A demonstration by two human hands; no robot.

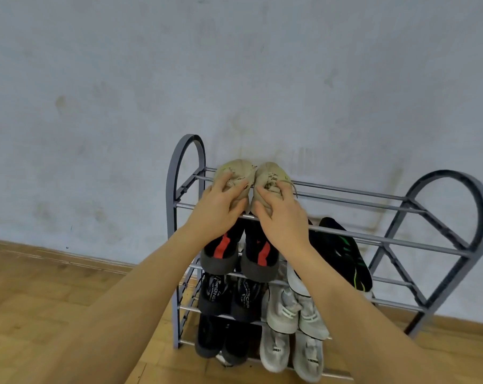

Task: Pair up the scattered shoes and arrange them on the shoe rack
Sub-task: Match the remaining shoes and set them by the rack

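While the pair of soft beige cloth shoes (252, 180) sits at the far left end of the top shelf, the step in hand is judged to be setting them straight. The left hand (221, 210) is laid on the left shoe, with its fingers spread and curled over the top and its thumb against the inner side. The right hand (280, 212) is laid on the right shoe, with its fingers bent over the laces. Both shoes are held, toes pointing to the wall.

To do this well, the two shoes should be kept side by side and touching. Both soles should be rested across two bars, so no shoe can slip through the gap. The hands should be let go slowly.

The grey metal shoe rack with thin round bars and curved end hoops (456, 200) is stood against the pale, stained wall (234, 65). The bars look smooth and shiny. On the lower shelves, black shoes with red stripes (240, 250), black shoes with green marks (345, 253), dark shoes with white letters (230, 296) and white mesh shoes (295, 314) are kept. The wooden floor (40, 300) looks brown and smooth.
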